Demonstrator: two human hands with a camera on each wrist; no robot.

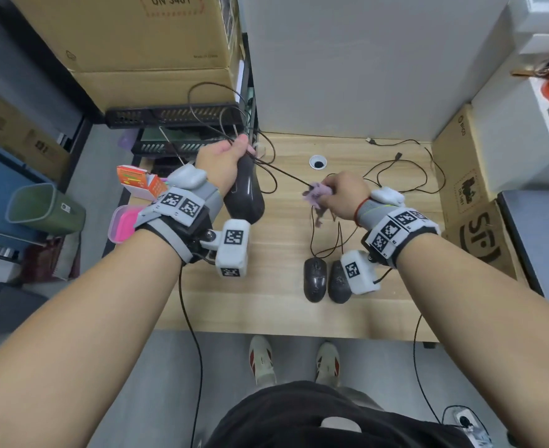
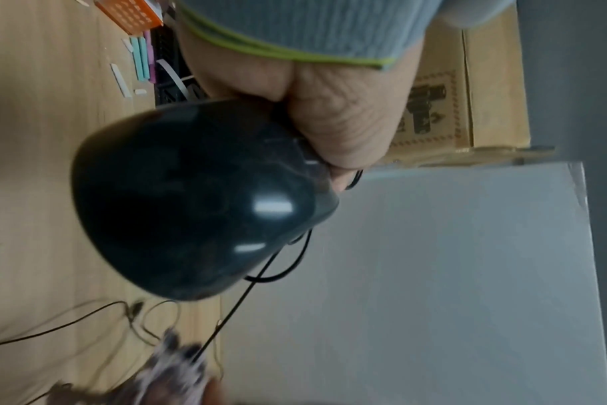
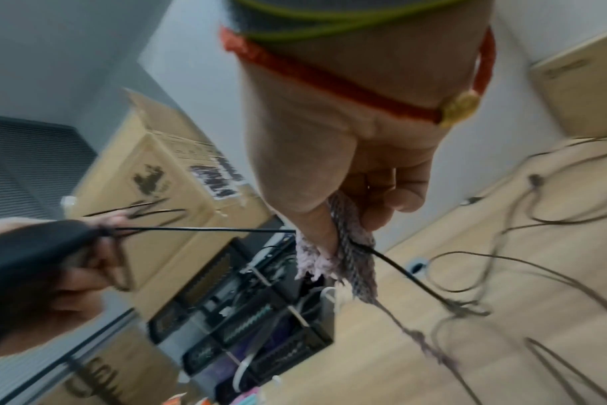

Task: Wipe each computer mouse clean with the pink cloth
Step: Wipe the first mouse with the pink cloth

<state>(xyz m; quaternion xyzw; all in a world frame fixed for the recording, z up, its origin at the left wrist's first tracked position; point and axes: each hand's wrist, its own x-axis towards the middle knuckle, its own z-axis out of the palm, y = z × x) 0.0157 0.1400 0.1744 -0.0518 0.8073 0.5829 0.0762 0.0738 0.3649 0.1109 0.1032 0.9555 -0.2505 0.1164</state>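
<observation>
My left hand (image 1: 224,163) grips a black wired mouse (image 1: 244,195) by its front end and holds it above the wooden desk (image 1: 266,302); the left wrist view shows its glossy back (image 2: 198,200). Its cable (image 1: 286,174) runs taut to my right hand (image 1: 341,197), which pinches the pink cloth (image 1: 316,194) around that cable (image 3: 205,229). In the right wrist view the cloth (image 3: 347,246) hangs from the fingers. Two more black mice (image 1: 315,279) (image 1: 337,282) lie side by side near the desk's front, the right one partly behind my wrist camera.
Loose cables (image 1: 402,176) sprawl over the back right of the desk near a cable hole (image 1: 317,162). Black mesh trays (image 1: 176,116) and cardboard boxes (image 1: 144,43) stand at the back left, another box (image 1: 473,189) at the right. A pink-lidded container (image 1: 124,223) sits on the left edge.
</observation>
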